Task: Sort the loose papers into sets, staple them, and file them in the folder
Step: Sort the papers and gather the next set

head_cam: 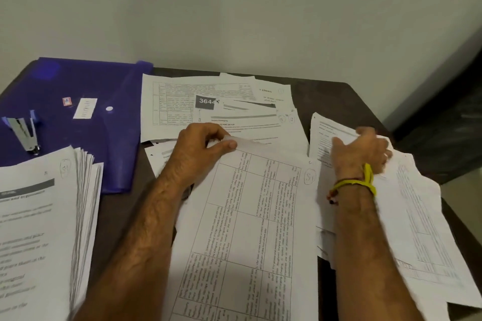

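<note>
Plain grey-white walls meet behind a dark brown table (326,91) that fills the lower frame of the head view, its top largely buried under printed sheets. At the upper left lies a translucent blue plastic folder (86,101) with a white snap button, and a blue and silver metal stapler (24,133) rests on its left part. A thick stack of printed white papers (44,216), fanned at its right edge and marked with a circled note at the top, sits at the lower left, touching the folder's near edge. Loose white printed sheets (208,101) overlap in the upper middle. The left hand (198,154), in the centre, pinches the top edge of a large white sheet printed with a table grid (247,229), thumb above and curled fingers beneath. The right hand (362,151), wearing a yellow thread wristband (362,182), reaches onto the crumpled white papers at the right of the frame (417,216); it is blurred, so I cannot tell whether its fingers grasp a sheet or only press on it. Sorting looks only partly done, with nothing visibly filed yet. Risks from here, as I judge them: the pinched sheet could tear or crease if pulled while trapped under the forearm, the right-hand pile overhanging the table edge could slide off, and similar grids could put a page in the wrong set
</note>
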